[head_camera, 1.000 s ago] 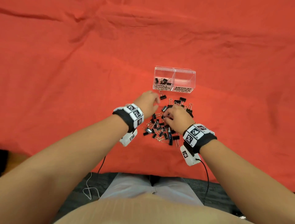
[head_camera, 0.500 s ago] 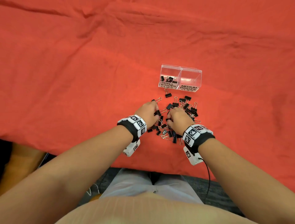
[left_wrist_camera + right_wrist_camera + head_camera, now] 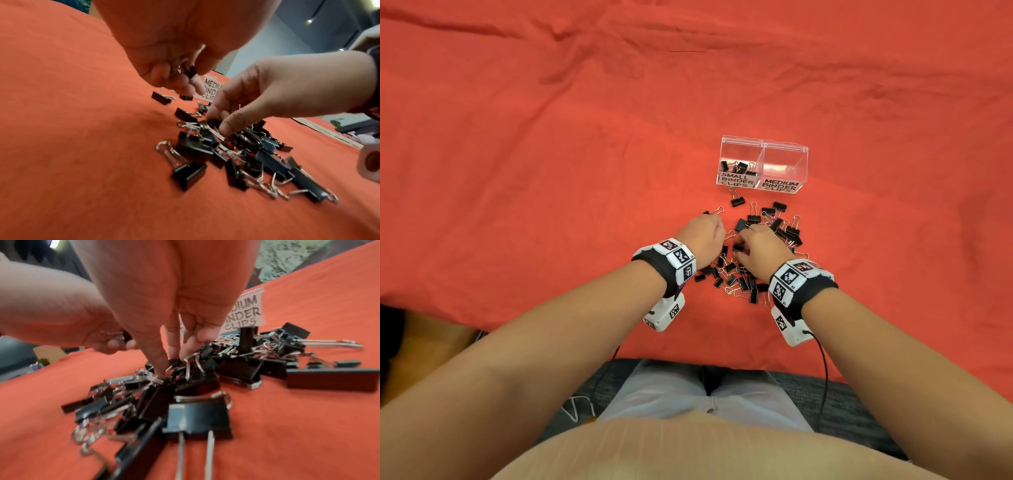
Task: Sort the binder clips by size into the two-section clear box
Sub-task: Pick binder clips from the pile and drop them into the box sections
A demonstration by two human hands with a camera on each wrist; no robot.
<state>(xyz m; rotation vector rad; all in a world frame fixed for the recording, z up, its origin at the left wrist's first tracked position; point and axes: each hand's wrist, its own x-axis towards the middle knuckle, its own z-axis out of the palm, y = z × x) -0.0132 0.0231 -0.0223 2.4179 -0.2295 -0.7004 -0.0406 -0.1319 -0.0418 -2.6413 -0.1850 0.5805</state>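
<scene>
A loose pile of black binder clips [image 3: 739, 277] lies on the red cloth, just in front of the two-section clear box [image 3: 802, 161]. The box's left section, labelled SMALL, holds several small clips [image 3: 738, 168]; the right section, labelled MEDIUM, looks empty. My left hand [image 3: 185, 76] hovers over the pile's left side, its fingers curled round small clips [image 3: 191, 73]. My right hand [image 3: 170, 361] reaches down into the pile's middle, and its thumb and fingertips pinch a small black clip [image 3: 213, 121].
The red cloth [image 3: 551, 171] covers the whole table, with wrinkles at the back. A single clip [image 3: 737, 201] lies right before the box's SMALL label. More clips [image 3: 784, 229] spread to the right of my right hand. The table's near edge runs under my forearms.
My left hand has come back from near the box to the left side of the pile. My right hand has stayed in the pile, working its fingers down among the clips.
</scene>
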